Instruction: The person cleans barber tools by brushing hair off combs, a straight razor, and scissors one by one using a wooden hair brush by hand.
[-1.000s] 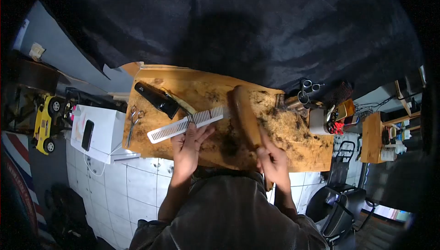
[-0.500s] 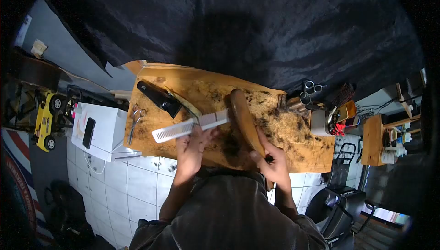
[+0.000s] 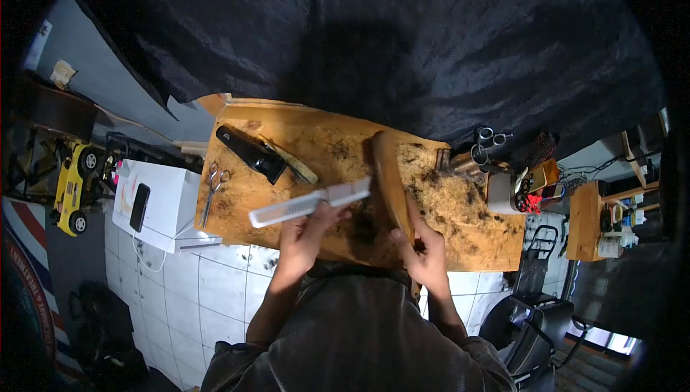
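Observation:
A white comb (image 3: 287, 209) is gripped at its middle by my left hand (image 3: 307, 237), its right end close to a long wooden brush (image 3: 390, 176). My right hand (image 3: 425, 252) holds that brush by its lower part, and it points up and slightly left. Bristles on its left side are hard to make out. Beneath both lies a wooden table (image 3: 251, 115) scattered with dark hair clippings (image 3: 460, 194). Black clippers (image 3: 248, 153) and a slim yellowish tool (image 3: 293, 163) rest behind the comb. Metal scissors (image 3: 213, 189) lie near the left edge.
On the left, a white box (image 3: 162, 194) bears a black phone (image 3: 140, 207) with a cable; beyond it is a yellow toy car (image 3: 70, 190). At the right edge stand scissors (image 3: 486, 140) and a holder (image 3: 501, 192) with tools. A black chair (image 3: 539, 327) is at lower right.
The comb has shifted right in my left hand, its end now nearer the brush. The brush has tilted more upright in my right hand, its top slightly further right than half a second ago.

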{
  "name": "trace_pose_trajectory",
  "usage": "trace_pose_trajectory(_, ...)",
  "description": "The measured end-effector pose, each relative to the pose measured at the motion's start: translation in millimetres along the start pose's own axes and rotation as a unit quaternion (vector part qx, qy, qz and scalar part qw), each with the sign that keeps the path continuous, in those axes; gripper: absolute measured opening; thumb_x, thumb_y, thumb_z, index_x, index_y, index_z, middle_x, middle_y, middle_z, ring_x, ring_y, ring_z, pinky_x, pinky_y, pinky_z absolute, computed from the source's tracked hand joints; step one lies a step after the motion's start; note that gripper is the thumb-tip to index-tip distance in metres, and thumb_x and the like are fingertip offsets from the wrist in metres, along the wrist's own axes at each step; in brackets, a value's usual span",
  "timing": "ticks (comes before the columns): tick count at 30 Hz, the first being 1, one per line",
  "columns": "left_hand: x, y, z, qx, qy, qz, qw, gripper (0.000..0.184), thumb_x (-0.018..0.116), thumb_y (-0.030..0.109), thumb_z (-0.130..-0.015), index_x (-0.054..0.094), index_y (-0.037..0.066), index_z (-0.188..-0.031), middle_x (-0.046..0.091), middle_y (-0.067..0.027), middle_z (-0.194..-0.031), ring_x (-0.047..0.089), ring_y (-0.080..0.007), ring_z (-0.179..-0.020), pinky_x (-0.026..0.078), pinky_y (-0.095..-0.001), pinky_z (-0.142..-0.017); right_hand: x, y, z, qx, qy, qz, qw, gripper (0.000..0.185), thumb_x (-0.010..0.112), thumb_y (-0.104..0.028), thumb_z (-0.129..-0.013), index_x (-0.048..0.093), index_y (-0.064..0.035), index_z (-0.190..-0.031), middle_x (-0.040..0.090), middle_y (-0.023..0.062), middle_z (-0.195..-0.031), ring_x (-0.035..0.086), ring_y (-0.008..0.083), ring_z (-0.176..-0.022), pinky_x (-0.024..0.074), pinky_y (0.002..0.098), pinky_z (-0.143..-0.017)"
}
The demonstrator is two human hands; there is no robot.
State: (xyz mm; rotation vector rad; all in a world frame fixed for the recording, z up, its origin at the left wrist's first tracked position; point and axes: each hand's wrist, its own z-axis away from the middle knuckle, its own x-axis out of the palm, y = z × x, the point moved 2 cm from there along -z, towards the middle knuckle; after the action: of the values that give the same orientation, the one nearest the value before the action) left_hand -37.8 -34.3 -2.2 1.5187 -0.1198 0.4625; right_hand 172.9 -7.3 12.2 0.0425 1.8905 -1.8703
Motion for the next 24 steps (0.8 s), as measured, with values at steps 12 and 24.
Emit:
trace_pose_trajectory(12, 2, -3, -3, 0.003, 0.01, 0.052, 0.999, 0.025, 0.045, 0.015, -0.101, 0.055, -0.005, -0.113, 0.061, -0.0185, -0.115, 0.061, -0.0282, -0.108, 0.052, -0.0457, -0.092, -3, -4, 1, -0.005, -0.04, 0.052, 0.998, 0.057, 0.062, -0.015, -0.09, 0.04, -0.0014, -0.142, 0.067, 0.0068, -0.076, 0.06, 0.0113, -0.065, 0.0498, 0.028, -0.066)
trace_pose_trajectory(24, 11, -25, 2, -0.011, 0.055, 0.146, 0.988, 0.031, 0.05, 0.022, -0.099, 0.053, -0.004, -0.116, 0.058, -0.0162, -0.118, 0.057, -0.0268, -0.115, 0.048, -0.0456, -0.098, -2, 1, 2, -0.009, 0.04, -0.009, 0.999, 0.054, 0.059, -0.009, -0.091, 0.04, -0.0006, -0.141, 0.063, 0.0061, -0.081, 0.056, 0.0094, -0.069, 0.0454, 0.0227, -0.064)
